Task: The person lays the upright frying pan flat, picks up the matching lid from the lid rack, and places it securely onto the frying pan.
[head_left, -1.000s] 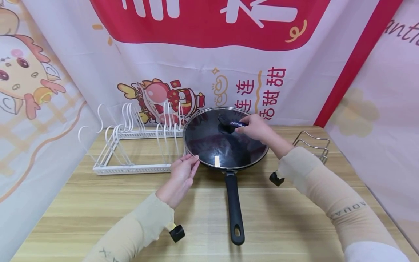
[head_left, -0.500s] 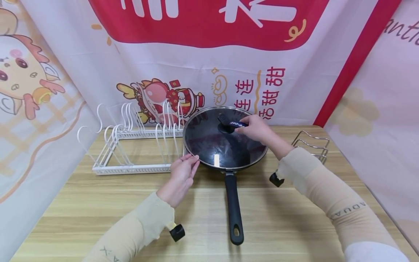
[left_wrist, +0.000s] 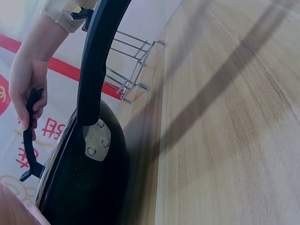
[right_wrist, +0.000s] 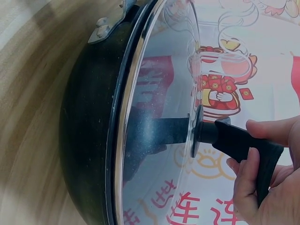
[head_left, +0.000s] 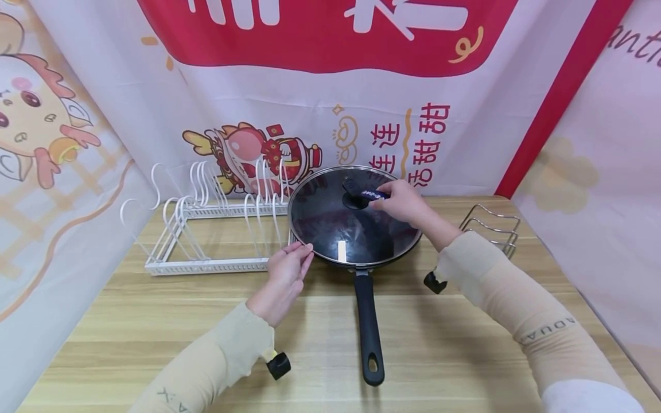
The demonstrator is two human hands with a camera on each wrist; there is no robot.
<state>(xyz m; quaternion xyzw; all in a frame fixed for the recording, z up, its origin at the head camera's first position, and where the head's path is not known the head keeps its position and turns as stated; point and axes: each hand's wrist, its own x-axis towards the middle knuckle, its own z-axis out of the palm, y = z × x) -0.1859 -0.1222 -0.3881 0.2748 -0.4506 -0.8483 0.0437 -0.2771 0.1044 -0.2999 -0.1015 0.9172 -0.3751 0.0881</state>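
Note:
A black frying pan [head_left: 365, 321] stands on the wooden table, its long handle toward the person. A glass lid [head_left: 330, 229] with a metal rim lies over the pan. My right hand [head_left: 400, 202] grips the lid's black handle [right_wrist: 239, 143], fingers curled round it in the right wrist view. At the lid's left front rim, my left hand [head_left: 289, 274] pinches the edge between thumb and fingers. The left wrist view shows the pan's dark side [left_wrist: 89, 187] and only a bit of the left hand at the lower left corner.
A white dish rack [head_left: 206, 266] with curved uprights stands left of the pan, close to its rim. A small metal wire rack [head_left: 493, 226] is at the right, behind the right forearm. Printed cloth [head_left: 310, 92] hangs behind the table.

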